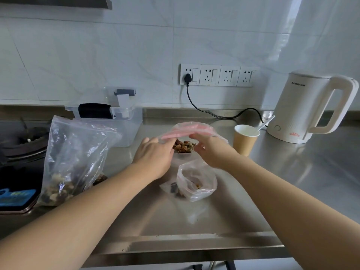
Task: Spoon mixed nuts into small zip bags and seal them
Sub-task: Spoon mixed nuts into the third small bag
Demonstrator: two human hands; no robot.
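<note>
A small zip bag (187,130) with a pink seal strip stands at the counter's middle, mixed nuts (183,147) showing inside it. My left hand (153,154) grips its left side and my right hand (210,149) pinches its right side near the mouth. Nearer to me lies another small zip bag (196,184), mouth open, with a few nuts in it. A large clear bag of mixed nuts (70,162) stands at the left. A paper cup (244,141) with a white plastic spoon (266,123) in it is to the right.
A white electric kettle (309,110) stands at the far right, its black cord (210,112) running to the wall sockets. A clear lidded plastic box (109,112) sits behind the large bag. A gas stove (19,145) is at the left edge. The steel counter's front edge (185,246) is close.
</note>
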